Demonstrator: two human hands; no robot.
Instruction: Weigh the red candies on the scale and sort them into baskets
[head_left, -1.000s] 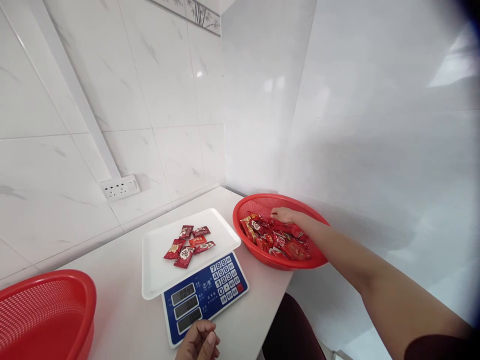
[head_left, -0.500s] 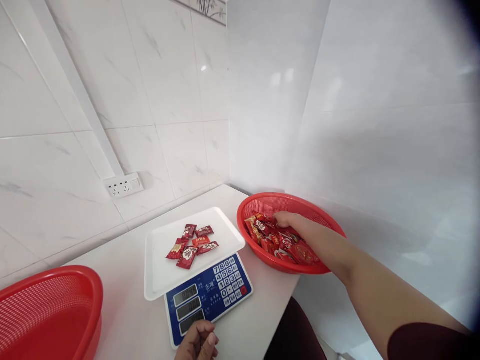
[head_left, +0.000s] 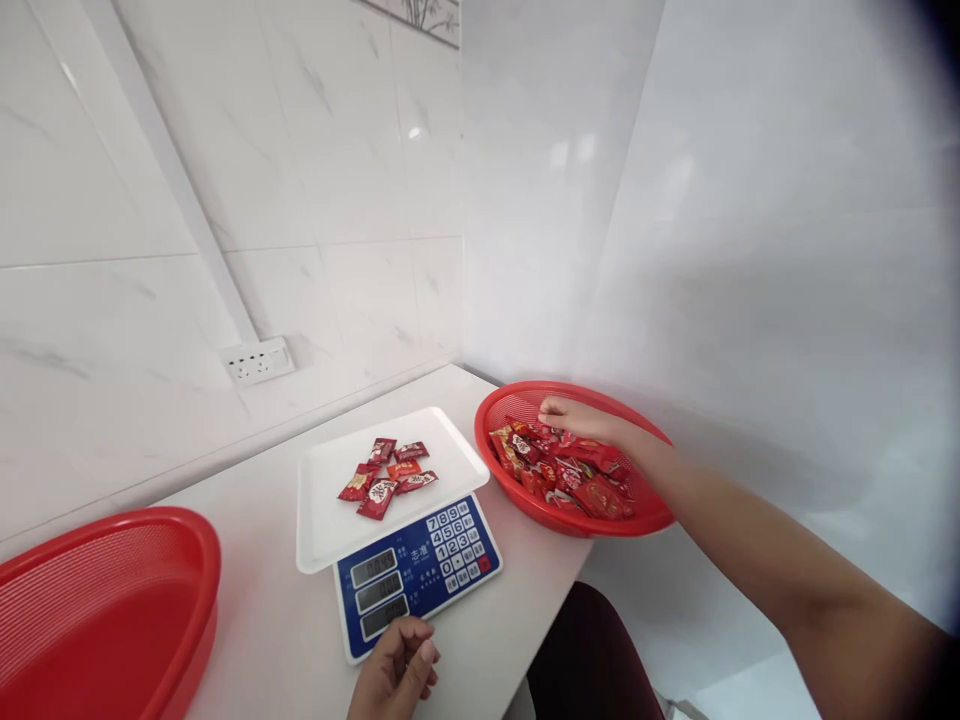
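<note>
My right hand is over the heap of red-wrapped candies in the right red basket. Its fingers are drawn together, and whatever is between them is hidden. My left hand rests at the front edge of the scale, just below its displays, fingers curled with nothing visible in them. Several wrapped candies lie in a loose cluster on the scale's white tray. One wrapper is brighter orange-red than the dark red ones.
Another red basket stands at the left on the white table. Tiled walls rise behind the table and to the right. A socket panel is fixed to the back wall. My dark-clothed leg shows below the table's right edge.
My right hand has risen from among the candies, bringing its fingers into sight. My left hand stays by the scale. The view has shifted slightly; the candies on the tray look the same.
</note>
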